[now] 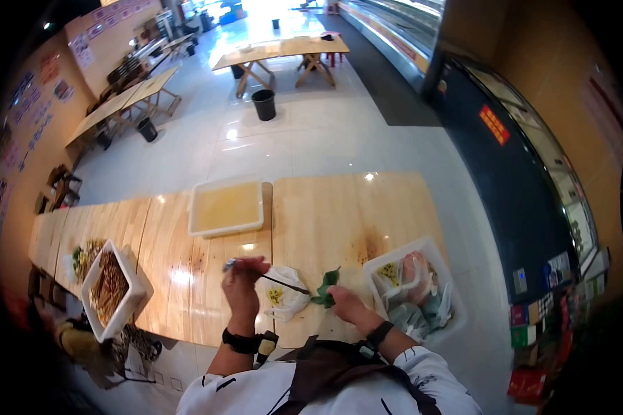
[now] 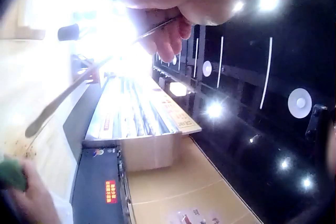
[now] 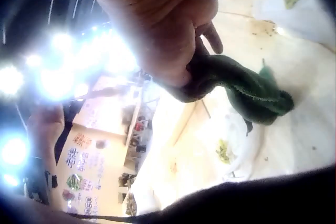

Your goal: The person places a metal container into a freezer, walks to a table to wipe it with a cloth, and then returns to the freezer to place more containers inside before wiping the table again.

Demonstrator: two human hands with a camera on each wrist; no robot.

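In the head view my left hand [image 1: 242, 283] grips a long thin tool [image 1: 284, 282]. The left wrist view shows its widened, flattened tip [image 2: 39, 124]. Just right of that tip in the head view, my right hand [image 1: 349, 304] pinches dark green leaves [image 1: 327, 287]. In the right wrist view the leaves [image 3: 249, 90] hang folded and twisted from the fingers of the right hand [image 3: 163, 40]. Between the hands, on the table [image 1: 332, 207], lies a crumpled white plastic bag [image 1: 294, 304] with yellow-green bits [image 1: 275, 297] on it.
At the right stands a white bin [image 1: 377, 280] with filled plastic bags. A white tray [image 1: 192, 211] of yellowish contents sits at the back. On the left is a white tub [image 1: 126, 304] of brown strips. Dark spots [image 1: 370, 245] mark the tabletop near the right bin.
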